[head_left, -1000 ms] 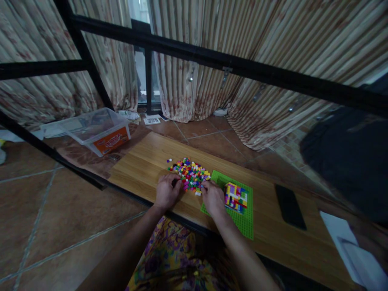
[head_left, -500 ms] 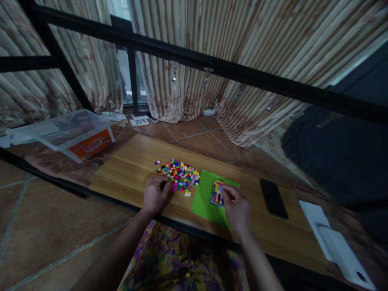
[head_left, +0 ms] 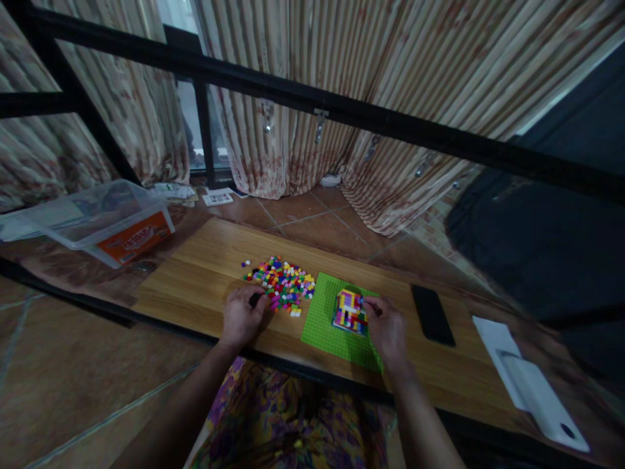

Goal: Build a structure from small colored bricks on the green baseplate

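Note:
My left hand rests on the wood at the near left side of a pile of small coloured toy bricks. Its thumb and fingers curl together in a pinch, and whatever may be between them is too small to make out. A bright green studded baseplate lies right of the pile. On it stands a low block of multicoloured bricks. My right hand reaches over the baseplate, fingertips pinched on a small blue brick at the block's upper right edge.
A black phone lies on the wooden table to the right. Past the table's right end are a white sheet and a white device. A clear plastic box with an orange label stands at left. A dark metal bar crosses above.
My right hand has shifted from over the brick block to its right edge, uncovering more of the block. My left hand stays beside the pile. The whole view has moved slightly.

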`<state>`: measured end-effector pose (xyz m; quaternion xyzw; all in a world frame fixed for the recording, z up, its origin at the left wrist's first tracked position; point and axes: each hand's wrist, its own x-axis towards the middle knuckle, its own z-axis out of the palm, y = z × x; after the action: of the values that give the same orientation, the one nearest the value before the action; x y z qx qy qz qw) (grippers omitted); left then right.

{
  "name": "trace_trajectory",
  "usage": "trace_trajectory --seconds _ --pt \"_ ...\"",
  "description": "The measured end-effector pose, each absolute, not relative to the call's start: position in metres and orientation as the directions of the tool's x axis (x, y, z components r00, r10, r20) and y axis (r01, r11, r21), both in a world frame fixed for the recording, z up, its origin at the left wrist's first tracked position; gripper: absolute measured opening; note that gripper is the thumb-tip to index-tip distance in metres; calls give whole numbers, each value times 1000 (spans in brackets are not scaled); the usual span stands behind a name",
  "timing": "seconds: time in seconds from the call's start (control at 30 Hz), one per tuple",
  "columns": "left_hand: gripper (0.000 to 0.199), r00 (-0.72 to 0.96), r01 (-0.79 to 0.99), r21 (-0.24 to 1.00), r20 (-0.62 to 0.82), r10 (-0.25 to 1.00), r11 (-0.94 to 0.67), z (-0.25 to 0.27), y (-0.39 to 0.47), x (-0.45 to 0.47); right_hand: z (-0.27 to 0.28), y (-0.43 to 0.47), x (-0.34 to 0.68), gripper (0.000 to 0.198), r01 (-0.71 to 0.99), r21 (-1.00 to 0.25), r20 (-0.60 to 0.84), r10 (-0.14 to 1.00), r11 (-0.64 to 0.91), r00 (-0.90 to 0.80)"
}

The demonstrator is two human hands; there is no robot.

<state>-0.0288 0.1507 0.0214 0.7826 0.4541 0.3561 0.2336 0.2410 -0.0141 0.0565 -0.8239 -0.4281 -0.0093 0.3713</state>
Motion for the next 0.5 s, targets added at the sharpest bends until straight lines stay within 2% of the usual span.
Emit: trace_trajectory --seconds 0.17,0.5 --pt "17 326 540 691 355 876 -481 22 150 -28 55 -15 242 32 735 -581 371 690 -350 621" --pt "16 324 537 700 344 881 -470 23 150 -29 50 -16 245 32 682 -660 346 679 -314 647"
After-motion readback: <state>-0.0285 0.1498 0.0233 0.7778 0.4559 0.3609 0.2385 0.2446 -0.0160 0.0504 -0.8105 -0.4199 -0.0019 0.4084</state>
